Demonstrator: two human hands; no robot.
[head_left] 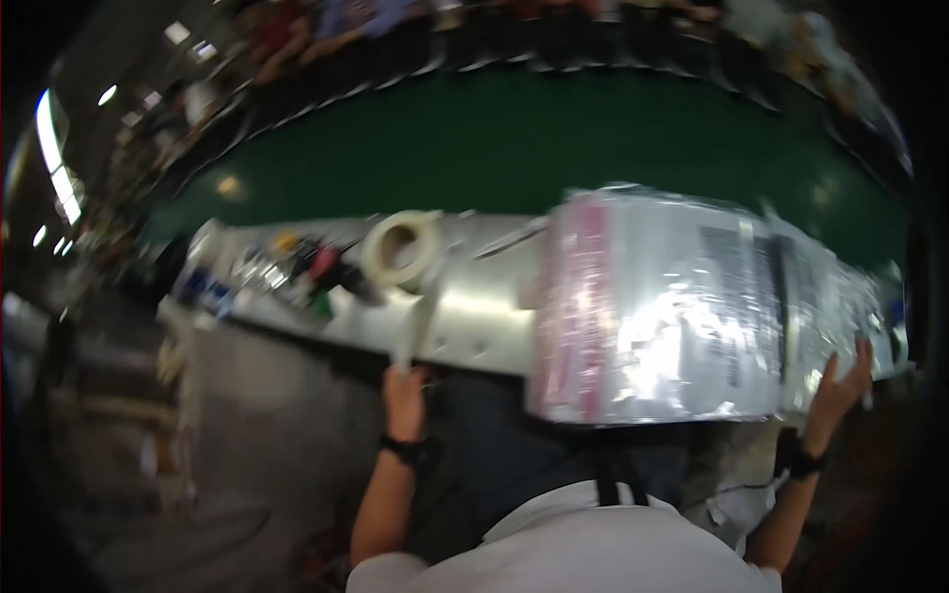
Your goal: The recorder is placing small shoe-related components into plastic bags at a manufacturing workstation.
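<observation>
Head view: left hand pinches the loose end of tape trailing from the roll on the steel surface. Right hand, fingers spread, steadies the film-wrapped parcel at its right side. Parcel looks wrapped; taping seems left.

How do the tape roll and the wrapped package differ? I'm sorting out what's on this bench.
The tape roll is a small pale ring with an open centre; the wrapped package is a big boxy block in shiny clear film. The roll sits left of centre, a strip of tape running down to the left hand; the package lies at the right, with the right hand against its side. Both rest on the metal bench.
</observation>
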